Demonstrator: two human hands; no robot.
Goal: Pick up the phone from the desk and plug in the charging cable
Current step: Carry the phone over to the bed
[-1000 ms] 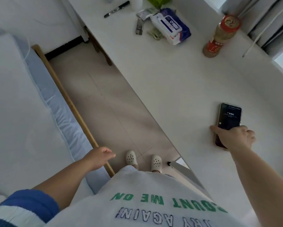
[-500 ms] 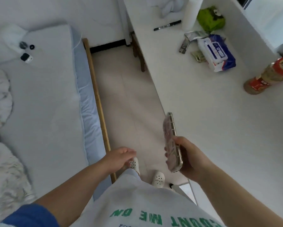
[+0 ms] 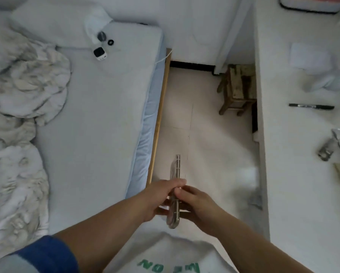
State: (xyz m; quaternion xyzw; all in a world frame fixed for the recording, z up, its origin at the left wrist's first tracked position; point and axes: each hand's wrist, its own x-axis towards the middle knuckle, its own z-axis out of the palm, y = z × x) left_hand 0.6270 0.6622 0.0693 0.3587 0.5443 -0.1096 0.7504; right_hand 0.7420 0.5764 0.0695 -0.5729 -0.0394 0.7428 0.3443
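Silver-edged slim phone [image 3: 175, 192] clamped edge-on between my left hand [image 3: 158, 198] and right hand [image 3: 194, 201], lifted clear of the white desk [image 3: 295, 174]; next, I judge, reaching the thin white charging cable [image 3: 162, 59] by the bed.

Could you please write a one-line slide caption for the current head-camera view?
Both hands, left hand and right hand, hold the phone edge-on above the floor between bed and desk.
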